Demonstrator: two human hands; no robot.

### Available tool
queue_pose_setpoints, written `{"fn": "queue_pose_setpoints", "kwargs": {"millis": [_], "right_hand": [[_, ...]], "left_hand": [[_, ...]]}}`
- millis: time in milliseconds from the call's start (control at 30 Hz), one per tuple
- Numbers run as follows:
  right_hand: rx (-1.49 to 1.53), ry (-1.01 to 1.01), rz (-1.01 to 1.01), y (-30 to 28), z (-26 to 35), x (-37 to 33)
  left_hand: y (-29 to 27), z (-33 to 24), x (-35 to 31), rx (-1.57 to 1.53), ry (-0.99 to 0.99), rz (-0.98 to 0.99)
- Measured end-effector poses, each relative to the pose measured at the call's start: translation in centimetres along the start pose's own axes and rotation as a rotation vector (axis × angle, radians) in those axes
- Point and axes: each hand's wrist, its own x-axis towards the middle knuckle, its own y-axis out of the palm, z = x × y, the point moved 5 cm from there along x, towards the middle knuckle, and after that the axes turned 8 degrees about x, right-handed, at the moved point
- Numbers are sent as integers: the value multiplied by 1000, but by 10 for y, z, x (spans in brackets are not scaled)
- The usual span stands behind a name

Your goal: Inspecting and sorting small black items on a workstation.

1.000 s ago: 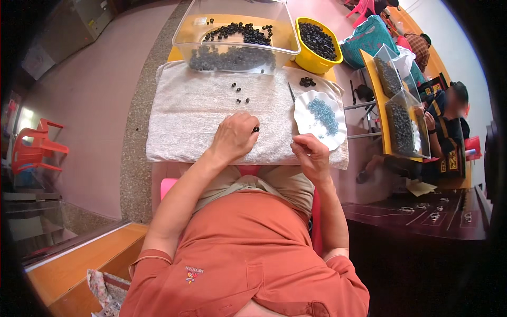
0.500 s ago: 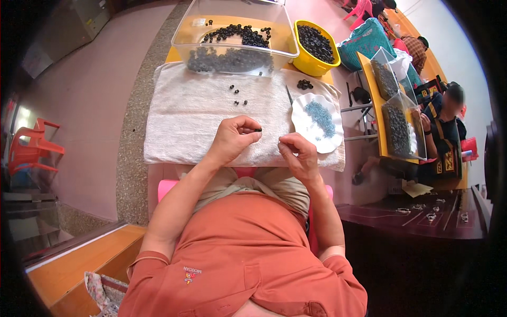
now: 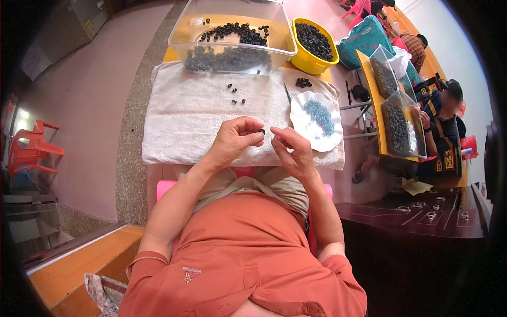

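My left hand (image 3: 234, 141) is closed, with thumb and forefinger pinching a small black ring-shaped part (image 3: 262, 131). Just right of it, my right hand (image 3: 297, 150) is curled with its fingertips almost at the part. Whatever those fingers hold, if anything, is too small to make out. Both hands are over the near half of a white towel (image 3: 179, 121). Beside the right hand lies a white scalloped plate (image 3: 300, 129) bearing a heap of tiny pale-blue clear pieces (image 3: 320, 117). Several loose black parts (image 3: 234, 90) are scattered on the towel beyond my left hand.
At the towel's far edge stand a clear plastic bin (image 3: 232, 53) and a yellow tub (image 3: 311, 66), both holding black parts. A small black cluster (image 3: 303, 82) and a thin dark tool (image 3: 287, 93) lie near the plate. Another person (image 3: 443, 121) sits at right beside clear boxes (image 3: 396, 127).
My right hand has moved left and up toward the black part, its fingers now more stretched toward it. The part in my left hand has tilted, showing more of its ring face.
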Motion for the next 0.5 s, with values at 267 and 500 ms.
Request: {"fn": "queue_pose_setpoints", "kwargs": {"millis": [267, 500], "right_hand": [[-162, -27, 97, 8, -4, 6], [-183, -71, 91, 11, 2, 7]], "left_hand": [[-1, -1, 0, -6, -5, 1], [-2, 1, -1, -29, -22, 19]]}}
